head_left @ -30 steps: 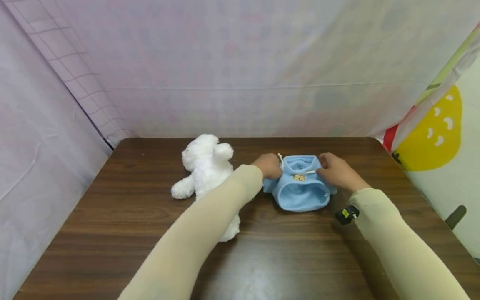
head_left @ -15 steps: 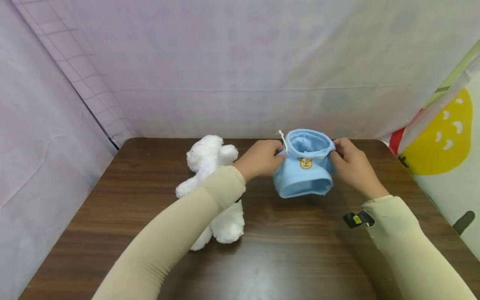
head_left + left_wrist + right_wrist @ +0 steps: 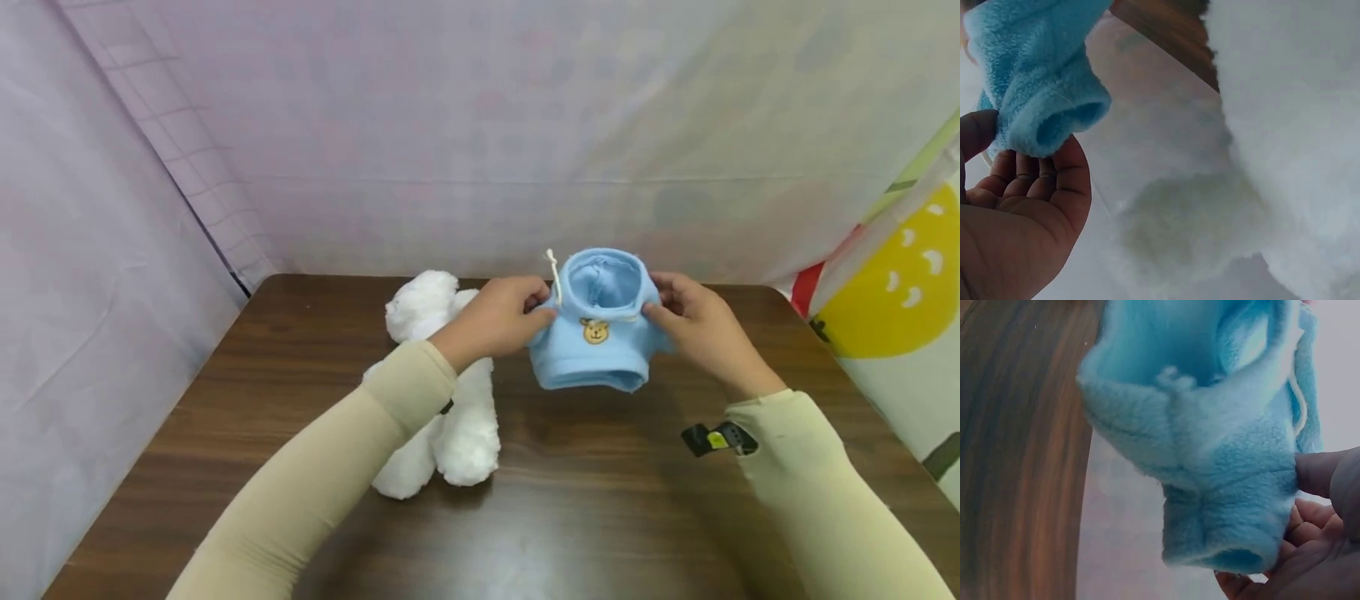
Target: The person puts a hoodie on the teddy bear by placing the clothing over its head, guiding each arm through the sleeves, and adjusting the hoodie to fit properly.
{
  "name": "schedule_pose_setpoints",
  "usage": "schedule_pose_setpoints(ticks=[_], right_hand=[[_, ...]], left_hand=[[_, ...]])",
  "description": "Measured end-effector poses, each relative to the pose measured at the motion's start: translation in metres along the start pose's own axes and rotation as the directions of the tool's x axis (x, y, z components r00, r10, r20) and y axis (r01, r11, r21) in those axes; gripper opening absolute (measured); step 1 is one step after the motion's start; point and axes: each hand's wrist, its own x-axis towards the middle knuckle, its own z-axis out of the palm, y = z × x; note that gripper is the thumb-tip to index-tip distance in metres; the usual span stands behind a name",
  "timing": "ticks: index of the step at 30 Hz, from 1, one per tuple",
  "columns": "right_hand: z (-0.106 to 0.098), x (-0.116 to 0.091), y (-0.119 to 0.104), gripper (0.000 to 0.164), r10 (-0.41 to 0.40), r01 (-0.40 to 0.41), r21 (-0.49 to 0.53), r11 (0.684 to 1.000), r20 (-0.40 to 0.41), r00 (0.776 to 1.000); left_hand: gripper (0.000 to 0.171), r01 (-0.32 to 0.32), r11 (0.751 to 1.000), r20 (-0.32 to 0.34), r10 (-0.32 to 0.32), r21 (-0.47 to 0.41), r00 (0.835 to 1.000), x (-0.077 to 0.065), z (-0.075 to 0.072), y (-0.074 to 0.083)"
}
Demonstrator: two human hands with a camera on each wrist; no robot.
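A small light-blue doll hoodie [image 3: 588, 354] with a bear-face patch and white drawstrings hangs above the table, its neck opening tilted toward me. My left hand [image 3: 498, 317] pinches its left side near the shoulder; in the left wrist view the thumb and fingers hold the cloth beside a sleeve [image 3: 1060, 119]. On the other side my right hand [image 3: 693, 325] grips the hoodie between thumb and fingers, and the right wrist view shows a short sleeve [image 3: 1229, 525] there. A white plush toy [image 3: 468, 425] lies on the table, partly hidden by my left forearm.
The dark wooden table [image 3: 585, 500] ends at a pale curtain [image 3: 480, 150] behind it. Another curtain [image 3: 90, 250] hangs at the left. At the right is a white surface with a yellow printed shape [image 3: 900, 283].
Both hands have lifted the hoodie off the table and tipped it more upright, its neck opening now wider. The plush toy lies where it was.
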Motion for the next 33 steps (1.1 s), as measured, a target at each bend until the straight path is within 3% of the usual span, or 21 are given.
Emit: schedule_pose_setpoints(ticks=[5, 9, 15, 22, 33], right_hand=[[0.005, 0.007, -0.004, 0.043, 0.021, -0.022, -0.027, 0.999, -0.008, 1.0], [0.008, 0.008, -0.005, 0.041, 0.021, -0.021, -0.044, 0.999, -0.01, 1.0], [0.011, 0.003, -0.01, 0.035, -0.054, 0.053, -0.079, 0.995, -0.013, 0.998], [0.008, 0.013, -0.027, 0.025, -0.189, 0.181, -0.14, 0.973, -0.045, 0.981], [0.002, 0.026, -0.059, 0.025, -0.239, 0.231, -0.188, 0.955, -0.02, 0.971]], left_hand=[[0.017, 0.026, 0.999, -0.015, -0.027, -0.026, 1.0, -0.007, -0.008, -0.005], [0.018, 0.013, 1.0, -0.01, -0.013, -0.027, 1.0, -0.011, -0.01, -0.008], [0.023, 0.006, 1.0, 0.014, -0.006, -0.027, 1.0, -0.016, -0.018, -0.015], [0.019, -0.011, 1.0, -0.045, 0.01, -0.026, 0.999, -0.017, -0.032, -0.028], [0.017, 0.025, 0.997, -0.056, -0.029, -0.068, 0.998, -0.024, -0.053, -0.037]])
